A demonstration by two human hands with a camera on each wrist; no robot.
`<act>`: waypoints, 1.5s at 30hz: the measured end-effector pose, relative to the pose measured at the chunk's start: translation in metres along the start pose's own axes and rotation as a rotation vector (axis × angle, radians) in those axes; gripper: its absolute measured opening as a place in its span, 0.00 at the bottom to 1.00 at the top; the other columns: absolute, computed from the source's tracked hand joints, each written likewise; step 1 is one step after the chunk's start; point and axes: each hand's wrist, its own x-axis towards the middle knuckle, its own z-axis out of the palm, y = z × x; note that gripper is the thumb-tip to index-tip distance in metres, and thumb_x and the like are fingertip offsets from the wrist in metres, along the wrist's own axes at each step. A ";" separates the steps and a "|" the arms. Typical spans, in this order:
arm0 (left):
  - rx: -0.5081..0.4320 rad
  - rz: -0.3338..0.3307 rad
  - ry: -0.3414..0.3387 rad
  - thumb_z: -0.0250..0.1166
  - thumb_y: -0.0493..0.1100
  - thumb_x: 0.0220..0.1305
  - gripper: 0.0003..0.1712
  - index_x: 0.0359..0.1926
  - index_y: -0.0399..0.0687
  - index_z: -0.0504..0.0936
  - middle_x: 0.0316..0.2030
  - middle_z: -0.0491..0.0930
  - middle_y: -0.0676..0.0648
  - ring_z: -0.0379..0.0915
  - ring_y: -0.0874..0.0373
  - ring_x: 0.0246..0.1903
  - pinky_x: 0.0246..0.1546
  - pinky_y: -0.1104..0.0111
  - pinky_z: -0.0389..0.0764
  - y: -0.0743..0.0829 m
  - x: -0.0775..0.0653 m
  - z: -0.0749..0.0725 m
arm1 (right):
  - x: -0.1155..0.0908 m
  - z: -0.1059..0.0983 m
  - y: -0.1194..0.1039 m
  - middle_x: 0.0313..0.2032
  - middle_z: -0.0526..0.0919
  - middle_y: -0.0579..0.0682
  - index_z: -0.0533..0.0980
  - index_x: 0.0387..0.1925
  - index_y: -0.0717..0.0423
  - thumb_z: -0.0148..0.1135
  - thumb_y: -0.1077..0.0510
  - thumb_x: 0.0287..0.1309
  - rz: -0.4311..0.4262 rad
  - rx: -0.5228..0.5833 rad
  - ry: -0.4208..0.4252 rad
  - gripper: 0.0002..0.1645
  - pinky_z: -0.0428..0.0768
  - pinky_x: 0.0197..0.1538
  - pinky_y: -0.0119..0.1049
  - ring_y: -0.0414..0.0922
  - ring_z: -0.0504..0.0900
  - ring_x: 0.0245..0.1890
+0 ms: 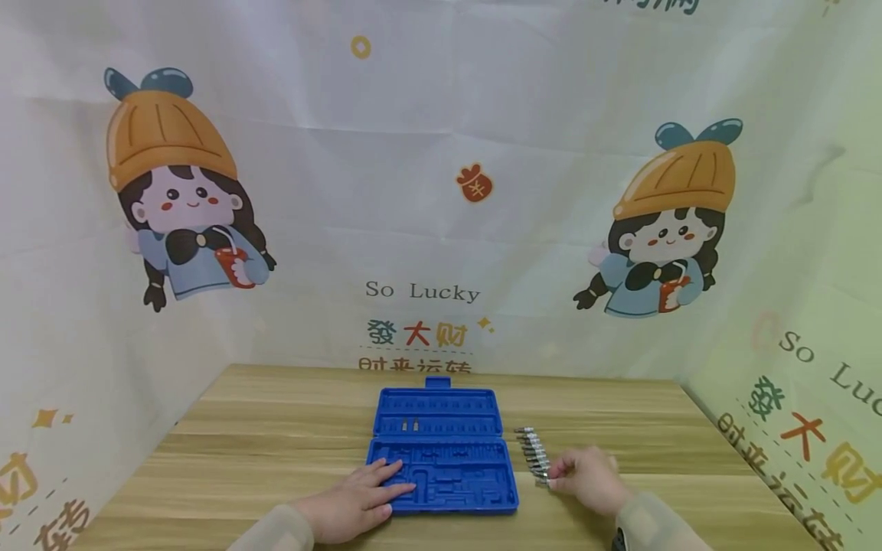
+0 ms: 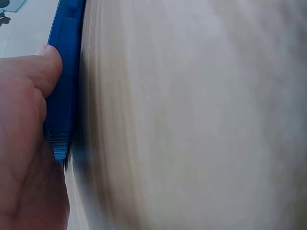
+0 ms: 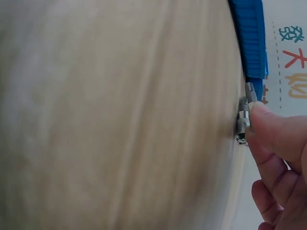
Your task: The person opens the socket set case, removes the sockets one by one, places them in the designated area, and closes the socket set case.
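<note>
An open blue plastic case (image 1: 475, 501) lies on the table, its moulded recesses facing up. Spread over its front left part is my left hand (image 1: 351, 499), fingers extended; in the left wrist view the thumb (image 2: 49, 64) rests against the case's side (image 2: 67, 72). To the right of the case, a row of small metal bits (image 1: 532, 446) runs front to back. My right hand (image 1: 591, 478) is at the near end of this row. Between thumb and finger it pinches a small metal bit (image 3: 250, 91), its tip sticking out past the thumb.
Two small bits (image 1: 409, 425) sit in the case's back half. The wooden table (image 1: 276, 428) ends at a printed cloth backdrop (image 1: 303, 229), which also hangs along both sides. A dark band (image 1: 619, 539) circles the right wrist.
</note>
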 end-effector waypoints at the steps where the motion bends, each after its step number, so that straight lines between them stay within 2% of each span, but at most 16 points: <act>1: -0.001 -0.001 0.000 0.44 0.59 0.75 0.28 0.72 0.70 0.59 0.74 0.50 0.48 0.40 0.43 0.73 0.66 0.42 0.49 0.000 0.000 0.000 | 0.000 0.001 0.000 0.22 0.80 0.32 0.81 0.21 0.44 0.75 0.57 0.42 -0.003 -0.013 0.006 0.08 0.59 0.43 0.47 0.31 0.73 0.26; 9: -0.002 0.010 0.008 0.44 0.59 0.75 0.28 0.73 0.69 0.59 0.74 0.50 0.47 0.39 0.43 0.73 0.66 0.42 0.49 0.002 -0.002 -0.003 | 0.001 0.005 -0.003 0.20 0.78 0.31 0.78 0.17 0.41 0.76 0.58 0.40 0.016 -0.114 0.061 0.12 0.59 0.37 0.43 0.35 0.72 0.28; 16: 0.000 0.009 0.006 0.44 0.59 0.75 0.27 0.72 0.69 0.59 0.74 0.50 0.47 0.40 0.43 0.73 0.67 0.42 0.49 0.005 -0.003 -0.005 | 0.002 0.005 -0.004 0.19 0.77 0.31 0.76 0.16 0.40 0.77 0.58 0.38 0.018 -0.159 0.087 0.15 0.61 0.38 0.45 0.38 0.72 0.30; 21: 0.011 0.005 0.001 0.44 0.59 0.75 0.27 0.72 0.70 0.59 0.74 0.50 0.48 0.40 0.43 0.73 0.66 0.42 0.49 0.006 -0.002 -0.005 | 0.003 0.002 -0.010 0.20 0.78 0.33 0.77 0.18 0.41 0.77 0.57 0.38 0.033 -0.133 0.073 0.14 0.61 0.41 0.49 0.41 0.70 0.32; 27: 0.019 -0.001 -0.004 0.44 0.59 0.75 0.27 0.72 0.70 0.59 0.74 0.50 0.48 0.40 0.43 0.73 0.66 0.42 0.51 0.005 -0.002 -0.005 | 0.016 -0.001 -0.027 0.21 0.78 0.33 0.77 0.19 0.42 0.74 0.58 0.45 0.023 -0.129 0.030 0.12 0.63 0.43 0.49 0.37 0.74 0.29; 31: 0.013 -0.007 -0.009 0.44 0.59 0.75 0.27 0.72 0.71 0.59 0.74 0.50 0.49 0.40 0.43 0.73 0.66 0.42 0.50 0.006 -0.003 -0.006 | 0.034 0.000 -0.046 0.25 0.80 0.38 0.79 0.24 0.47 0.70 0.58 0.52 0.042 -0.017 -0.062 0.06 0.71 0.42 0.46 0.38 0.76 0.27; 35: 0.010 -0.007 -0.006 0.44 0.58 0.75 0.27 0.72 0.70 0.59 0.74 0.50 0.48 0.40 0.43 0.73 0.66 0.41 0.51 0.005 -0.004 -0.005 | 0.053 0.008 -0.067 0.30 0.82 0.43 0.80 0.30 0.53 0.67 0.58 0.57 0.061 0.111 -0.153 0.04 0.77 0.34 0.40 0.40 0.77 0.30; 38: 0.009 -0.001 -0.001 0.44 0.58 0.75 0.27 0.72 0.70 0.60 0.74 0.50 0.48 0.41 0.43 0.73 0.66 0.42 0.51 0.004 -0.004 -0.003 | 0.067 0.017 -0.081 0.32 0.81 0.44 0.80 0.32 0.54 0.67 0.57 0.58 0.041 0.135 -0.173 0.04 0.78 0.36 0.40 0.41 0.78 0.32; 45: 0.010 -0.004 0.004 0.43 0.60 0.74 0.27 0.72 0.72 0.60 0.74 0.51 0.49 0.41 0.44 0.73 0.65 0.41 0.53 0.003 -0.004 -0.002 | 0.094 0.040 -0.109 0.33 0.81 0.45 0.80 0.33 0.54 0.68 0.57 0.57 0.032 0.188 -0.152 0.05 0.77 0.39 0.43 0.42 0.77 0.33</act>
